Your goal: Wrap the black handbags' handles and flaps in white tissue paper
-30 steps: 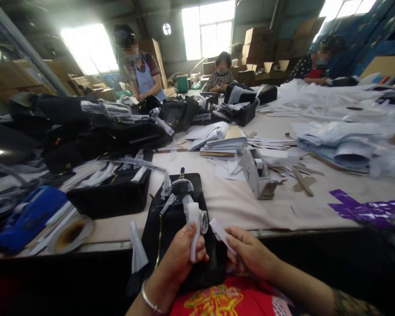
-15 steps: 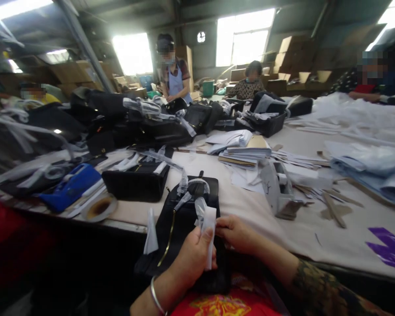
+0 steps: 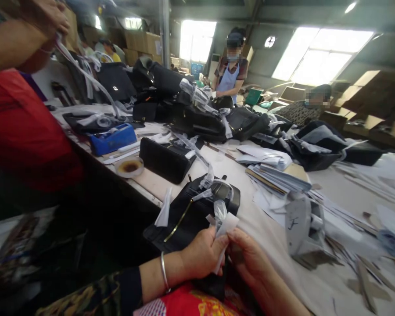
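A black bag [image 3: 177, 210] with a gold zipper lies tilted over the table's edge in front of me. Clear plastic wrap [image 3: 220, 210] covers one of its straps. My left hand [image 3: 204, 252], with a silver bangle at the wrist, is closed around a white strip [image 3: 228, 224] at that wrapped strap. Thumb and fingers of my right hand [image 3: 250, 254] pinch the same strip at its right edge. Another white slip [image 3: 164, 208] sticks up at the bag's left side.
Left of the bag are a tape roll [image 3: 129, 166], a blue tape dispenser [image 3: 113, 139] and a black bag [image 3: 164, 160]. A grey dispenser [image 3: 304, 230] and paper stacks [image 3: 276, 177] lie right. A co-worker in red [image 3: 26, 127] stands left, hands raised; another person [image 3: 230, 74] works opposite.
My view has swung left, bringing the red-clad co-worker's raised arms into sight. The white strip now tilts and bends at the wrapped strap, and my right hand has closed in beside my left.
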Motion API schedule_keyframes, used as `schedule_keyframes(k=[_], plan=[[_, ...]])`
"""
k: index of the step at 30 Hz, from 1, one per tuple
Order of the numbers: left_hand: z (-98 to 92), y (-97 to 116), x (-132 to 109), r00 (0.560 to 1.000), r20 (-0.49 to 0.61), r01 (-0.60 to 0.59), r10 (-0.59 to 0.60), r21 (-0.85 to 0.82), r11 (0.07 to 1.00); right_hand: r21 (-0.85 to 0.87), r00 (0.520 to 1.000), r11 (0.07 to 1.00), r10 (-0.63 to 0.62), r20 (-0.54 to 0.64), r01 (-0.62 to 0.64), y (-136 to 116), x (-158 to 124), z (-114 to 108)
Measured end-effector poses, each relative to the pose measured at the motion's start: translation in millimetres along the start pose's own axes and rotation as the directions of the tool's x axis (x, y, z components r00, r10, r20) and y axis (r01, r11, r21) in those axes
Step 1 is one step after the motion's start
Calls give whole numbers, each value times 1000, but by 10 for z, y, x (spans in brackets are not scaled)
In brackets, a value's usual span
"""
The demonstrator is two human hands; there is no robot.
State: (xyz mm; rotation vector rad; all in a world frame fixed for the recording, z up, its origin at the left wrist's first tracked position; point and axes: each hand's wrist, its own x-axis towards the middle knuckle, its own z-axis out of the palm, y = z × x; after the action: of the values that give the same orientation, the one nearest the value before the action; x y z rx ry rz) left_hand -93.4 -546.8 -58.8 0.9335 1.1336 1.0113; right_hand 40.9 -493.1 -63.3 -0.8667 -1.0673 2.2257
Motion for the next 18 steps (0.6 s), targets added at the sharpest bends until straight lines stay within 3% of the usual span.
schedule_keyframes(k=[3,10,14,18], plan=[[-38,-28,-16,1000,22,22,-20,-80,997,82,1000,996,-17,-15,18,21,-2,-36],[-49,-49,-4,999,22,37,-35,-76,996,32,988,999,25,153,-30,-27,-7,-140],[-27,-2,-5,1000,26,5,-5,18,1000,98,997,992,81,0,-81,-56,-24,-21],[-28,26,-4,999,35,-28,27,24,999,167,985,985,77,-152,-51,-44,-7,94]])
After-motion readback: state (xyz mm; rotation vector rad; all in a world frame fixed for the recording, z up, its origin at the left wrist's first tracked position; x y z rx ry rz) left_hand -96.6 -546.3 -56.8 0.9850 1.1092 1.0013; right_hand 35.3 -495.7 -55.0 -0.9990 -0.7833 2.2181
